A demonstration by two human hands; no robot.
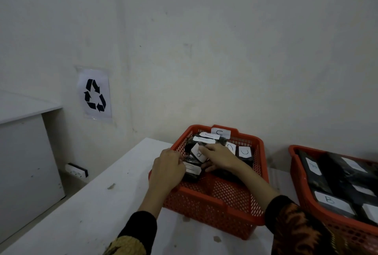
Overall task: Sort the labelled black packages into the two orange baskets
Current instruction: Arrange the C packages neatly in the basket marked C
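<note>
Nearest to us, two dark patterned sleeves [296, 228] reach forward over the white surface [86, 203]. On that surface stands the left orange basket [214, 199], and beside it, at the right edge of view, the right orange basket [296, 175] holds black packages with white labels, one marked B [332, 201]. Our left hand [167, 167] sits at the left basket's near-left rim, its grip curled on a black package with a white label [191, 170]. Our right hand [219, 156] lies inside the same basket, fingers bent over a black package labelled B [198, 153]; we cannot tell whether that grip truly holds it. Behind the hands, more black packages labelled C [244, 152] lie piled toward the basket's far wall. Farther off, a recycling sign [94, 95] hangs on the white wall [204, 50], with a socket strip [76, 170] low at the left.
</note>
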